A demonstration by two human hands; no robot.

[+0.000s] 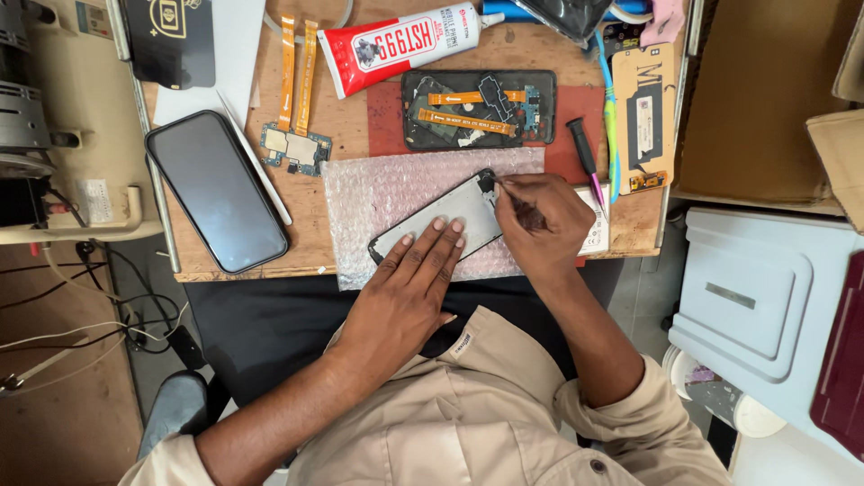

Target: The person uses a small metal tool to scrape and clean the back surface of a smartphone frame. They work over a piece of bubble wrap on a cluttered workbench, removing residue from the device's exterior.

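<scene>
A phone display panel (450,211) lies face down on a sheet of bubble wrap (378,193) at the table's near edge. My left hand (409,288) rests flat on its lower half, fingers spread, pinning it. My right hand (540,220) is closed in a pinch at the panel's top right corner, where its fingertips grip a thin tool whose tip touches the panel's edge. An opened phone body (477,108) with orange flex cables lies on a red mat just beyond.
A black phone (216,189) lies screen up at left beside a white stylus (256,162). A circuit board with orange flex cables (295,144), a red and white glue tube (396,45) and a small screwdriver (585,153) lie nearby. A white box (756,297) stands at right.
</scene>
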